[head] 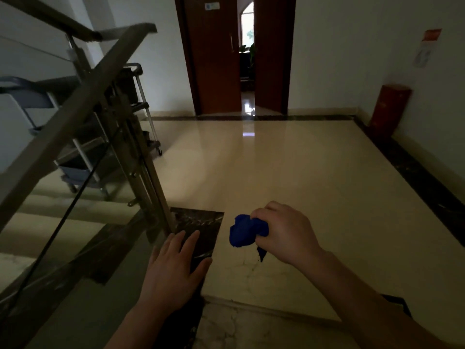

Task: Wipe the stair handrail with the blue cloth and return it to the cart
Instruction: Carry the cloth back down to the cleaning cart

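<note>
Blue cloth (245, 230) sits bunched in the right hand's (284, 235) closed fingers, left hand (171, 270) spread empty, both right of the handrail (75, 117); the cart (83, 147) beyond it likely awaits the return.

Blue cloth (247, 230) bunched in the right hand (286, 234), lower centre of frame. Left hand (173, 270) flat, fingers spread. Handrail (75, 117) and cart (83, 147) at left.
</note>
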